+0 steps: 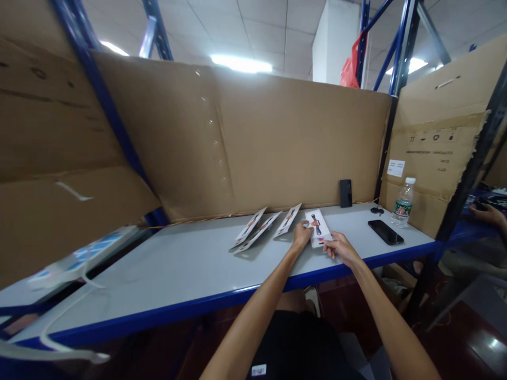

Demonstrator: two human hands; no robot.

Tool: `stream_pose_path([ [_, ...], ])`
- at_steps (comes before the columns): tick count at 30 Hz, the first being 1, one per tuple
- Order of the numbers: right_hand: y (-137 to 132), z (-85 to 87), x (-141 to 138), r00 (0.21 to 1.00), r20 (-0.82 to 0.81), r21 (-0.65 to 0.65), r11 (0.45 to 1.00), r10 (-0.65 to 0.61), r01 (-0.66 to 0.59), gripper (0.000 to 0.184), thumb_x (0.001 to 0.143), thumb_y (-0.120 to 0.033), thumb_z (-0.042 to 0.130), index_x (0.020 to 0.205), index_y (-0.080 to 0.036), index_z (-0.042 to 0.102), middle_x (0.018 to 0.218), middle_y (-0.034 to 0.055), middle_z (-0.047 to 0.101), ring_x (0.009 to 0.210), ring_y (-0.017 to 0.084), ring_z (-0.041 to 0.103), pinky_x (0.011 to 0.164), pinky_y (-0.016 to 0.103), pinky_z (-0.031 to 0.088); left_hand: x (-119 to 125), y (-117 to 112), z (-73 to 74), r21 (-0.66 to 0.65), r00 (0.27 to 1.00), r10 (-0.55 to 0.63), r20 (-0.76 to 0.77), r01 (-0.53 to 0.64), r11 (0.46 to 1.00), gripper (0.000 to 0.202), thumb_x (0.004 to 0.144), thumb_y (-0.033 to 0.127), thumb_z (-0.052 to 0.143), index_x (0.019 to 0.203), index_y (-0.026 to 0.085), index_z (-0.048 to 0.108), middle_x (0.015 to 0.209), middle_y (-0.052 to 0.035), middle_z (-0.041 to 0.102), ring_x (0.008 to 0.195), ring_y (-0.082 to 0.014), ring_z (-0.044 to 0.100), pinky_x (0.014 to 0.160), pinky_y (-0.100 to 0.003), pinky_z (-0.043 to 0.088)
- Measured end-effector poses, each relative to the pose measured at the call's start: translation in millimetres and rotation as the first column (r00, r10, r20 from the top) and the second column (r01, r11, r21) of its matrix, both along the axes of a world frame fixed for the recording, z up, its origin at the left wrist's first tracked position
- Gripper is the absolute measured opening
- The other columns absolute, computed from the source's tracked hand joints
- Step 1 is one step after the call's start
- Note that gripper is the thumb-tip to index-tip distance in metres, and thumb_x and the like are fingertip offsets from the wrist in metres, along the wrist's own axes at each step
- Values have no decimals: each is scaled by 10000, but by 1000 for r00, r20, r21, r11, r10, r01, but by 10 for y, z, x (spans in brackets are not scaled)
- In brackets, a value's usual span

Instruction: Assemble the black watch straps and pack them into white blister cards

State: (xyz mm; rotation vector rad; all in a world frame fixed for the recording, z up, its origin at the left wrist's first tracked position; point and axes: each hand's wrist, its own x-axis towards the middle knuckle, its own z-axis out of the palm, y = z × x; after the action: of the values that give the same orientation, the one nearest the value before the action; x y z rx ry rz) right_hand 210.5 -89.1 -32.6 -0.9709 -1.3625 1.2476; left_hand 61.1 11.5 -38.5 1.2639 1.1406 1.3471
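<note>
A white product package (318,227) with an orange and black item printed on it lies on the grey shelf (178,269). My left hand (301,234) pinches its left edge with closed fingers. My right hand (339,247) grips its near right corner. To the left, three similar flat packages (259,228) lie fanned out, slightly overlapping.
A black phone (385,231) lies flat to the right, with a water bottle (403,203) and a small black box (345,192) behind it. Cardboard walls (277,142) close off the back and sides. Another person's hand (489,214) shows at the far right.
</note>
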Motion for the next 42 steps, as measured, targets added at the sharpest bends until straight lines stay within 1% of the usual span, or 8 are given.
stream_pose_path([
  [6,316,24,182,893,355,111,961,-277,254,439,889,-595,541,903,-174,663,596,33,640,466,159,583,431,241,421,-81,-120,142,42,962,174,-212,-169,985,265,655,91,723,902,178,677,809,-95,709,972,-292,676,859,-348,485],
  [9,849,272,522,525,482,370,707,-701,603,346,925,-475,554,1052,-186,697,901,127,732,924,278,697,775,357,536,-108,-128,224,82,950,151,-274,-133,988,211,656,84,723,817,208,666,745,-89,698,992,-327,672,876,-382,473],
  [12,1473,447,815,375,499,414,595,-781,689,670,876,-411,644,1436,-83,480,1383,276,550,1321,393,492,1024,483,425,-97,-86,294,152,884,63,-464,9,988,172,693,92,705,800,222,668,734,-93,700,955,-336,681,852,-375,452],
  [17,2235,252,983,330,552,339,568,-766,750,985,817,-493,713,1545,-27,243,1466,333,426,1358,435,420,1040,547,384,-50,-96,329,146,539,22,-842,190,971,223,871,192,552,1062,239,656,912,-118,740,867,-292,695,725,-306,407],
  [27,2627,-79,1167,285,434,436,476,-855,764,797,758,-363,765,1424,-87,427,1306,237,581,1204,360,569,990,410,449,-129,-216,507,56,286,-9,-958,217,975,312,943,259,482,1229,279,606,985,-114,735,787,-280,688,626,-309,317],
  [33,2561,-57,1128,272,425,452,462,-864,763,784,760,-368,758,1425,-126,422,1287,214,594,1179,355,587,968,412,464,306,166,593,215,563,19,-826,283,935,345,911,263,527,1240,299,624,1126,-100,674,974,-255,652,797,-329,432],
  [38,2510,-48,1082,256,454,460,470,-854,753,711,780,-378,741,1360,-109,429,1283,262,570,1153,383,595,929,436,483,1097,998,509,121,961,-170,-219,200,972,268,817,305,677,1070,217,667,1114,-148,693,1185,-317,586,981,-387,439],
  [42,2512,-90,1086,288,439,425,479,-851,768,623,777,-378,734,1270,-134,442,1239,256,594,1153,390,600,925,443,496,1567,1512,401,-63,968,-219,121,228,972,281,869,472,626,923,202,682,999,-153,737,1178,-324,615,905,-381,494],
])
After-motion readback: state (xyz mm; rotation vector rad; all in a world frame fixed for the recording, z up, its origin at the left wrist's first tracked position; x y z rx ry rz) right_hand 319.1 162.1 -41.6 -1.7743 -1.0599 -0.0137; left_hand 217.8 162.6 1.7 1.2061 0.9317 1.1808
